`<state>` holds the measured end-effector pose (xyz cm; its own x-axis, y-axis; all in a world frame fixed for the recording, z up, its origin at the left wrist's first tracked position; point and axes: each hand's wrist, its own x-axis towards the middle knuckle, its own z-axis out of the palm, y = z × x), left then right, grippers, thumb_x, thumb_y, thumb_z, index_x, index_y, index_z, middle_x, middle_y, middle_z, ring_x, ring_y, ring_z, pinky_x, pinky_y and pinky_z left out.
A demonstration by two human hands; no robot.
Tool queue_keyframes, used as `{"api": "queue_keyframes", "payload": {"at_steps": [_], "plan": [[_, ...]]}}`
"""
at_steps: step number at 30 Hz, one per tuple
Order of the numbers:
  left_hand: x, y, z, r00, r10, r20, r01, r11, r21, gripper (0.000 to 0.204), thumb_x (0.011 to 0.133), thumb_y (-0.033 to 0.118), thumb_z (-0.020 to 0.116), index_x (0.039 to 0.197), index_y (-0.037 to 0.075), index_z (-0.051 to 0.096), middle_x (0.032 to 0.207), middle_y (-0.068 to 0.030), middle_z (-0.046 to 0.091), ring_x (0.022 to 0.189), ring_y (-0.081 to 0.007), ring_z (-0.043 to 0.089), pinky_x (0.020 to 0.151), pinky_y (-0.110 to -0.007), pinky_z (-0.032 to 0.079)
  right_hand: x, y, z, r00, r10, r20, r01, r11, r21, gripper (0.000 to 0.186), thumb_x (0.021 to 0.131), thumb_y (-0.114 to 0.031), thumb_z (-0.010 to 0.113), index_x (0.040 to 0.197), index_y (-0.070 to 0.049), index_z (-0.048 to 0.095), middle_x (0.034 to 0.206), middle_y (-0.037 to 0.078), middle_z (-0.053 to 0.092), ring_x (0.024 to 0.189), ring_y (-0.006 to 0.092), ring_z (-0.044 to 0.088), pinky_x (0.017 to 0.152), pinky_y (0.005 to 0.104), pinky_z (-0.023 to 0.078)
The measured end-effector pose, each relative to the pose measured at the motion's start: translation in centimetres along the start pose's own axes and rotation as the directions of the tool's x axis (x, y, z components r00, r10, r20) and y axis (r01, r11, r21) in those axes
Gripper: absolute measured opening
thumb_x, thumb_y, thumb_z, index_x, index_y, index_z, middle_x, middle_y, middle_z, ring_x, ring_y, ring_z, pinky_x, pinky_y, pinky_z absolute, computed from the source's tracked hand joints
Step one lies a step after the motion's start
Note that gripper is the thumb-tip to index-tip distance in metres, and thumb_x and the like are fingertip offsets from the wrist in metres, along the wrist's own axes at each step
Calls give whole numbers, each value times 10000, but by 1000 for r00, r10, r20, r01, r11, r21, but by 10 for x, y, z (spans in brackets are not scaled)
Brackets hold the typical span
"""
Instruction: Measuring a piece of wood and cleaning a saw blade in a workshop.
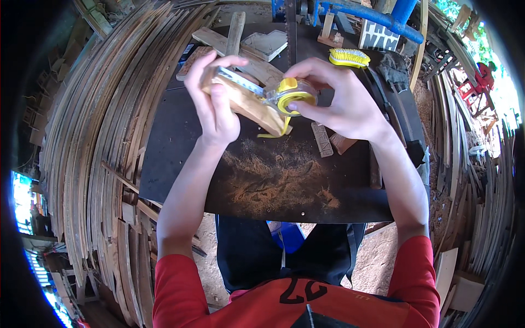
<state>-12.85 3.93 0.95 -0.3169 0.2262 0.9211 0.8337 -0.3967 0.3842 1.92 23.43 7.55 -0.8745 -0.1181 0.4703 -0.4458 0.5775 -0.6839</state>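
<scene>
Left hand [214, 106] grips wooden block [249, 103]; right hand [342, 98] holds yellow tape measure [292, 94].

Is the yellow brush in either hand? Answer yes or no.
No, the yellow brush lies on the table, beyond the right hand.

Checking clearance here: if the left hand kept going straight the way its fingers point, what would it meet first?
Probably the flat wood pieces at the table's far end. The left hand, gripping a wood block, points away from the body toward them, though depth is hard to judge.
</scene>
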Motion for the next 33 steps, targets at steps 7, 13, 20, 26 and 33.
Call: {"api": "queue_keyframes", "payload": {"at_steps": [7,13,20,26,33], "plan": [[5,19,15,970,69,233,-49,995,-91,395,1094,226,436,1385,56,229,1350,-348,534,1121,-293,628,976,-413,481,-1,-6,-6,964,-187,-191,214,968,130,429,857,-27,771,1266,-7,645,1154,103,703,1049,178,696,977,331,548],[8,27,11,958,-145,246,213,936,-280,410,1001,44,594,1313,36,327,1384,-277,498,954,-258,696,881,-372,583,-3,-24,-26,957,-154,-244,209,953,220,484,921,69,671,1385,79,537,1311,172,630,1177,195,630,1011,323,515],[12,30,5,960,-54,274,63,998,-25,561,893,4,745,1378,-23,464,1310,-179,527,1114,-241,644,903,-359,611,-6,-30,-28,961,-93,-261,133,982,137,490,926,59,673,1402,57,555,1241,123,680,1143,183,653,1018,310,503],[8,41,12,970,-173,172,214,942,-258,574,815,-21,826,1318,-40,551,1242,-190,634,1075,-234,690,886,-351,617,-5,-26,-25,965,-188,-184,190,982,-9,472,912,51,689,1375,33,597,1242,151,686,1150,200,664,1022,325,519],[4,37,8,966,-172,193,217,945,-243,520,824,-33,817,1282,-80,575,1265,-209,637,1071,-233,704,877,-334,620,-7,-45,-34,986,-85,-141,82,996,-23,487,900,15,703,1375,25,596,1096,128,688,951,173,673,829,276,531]]}}
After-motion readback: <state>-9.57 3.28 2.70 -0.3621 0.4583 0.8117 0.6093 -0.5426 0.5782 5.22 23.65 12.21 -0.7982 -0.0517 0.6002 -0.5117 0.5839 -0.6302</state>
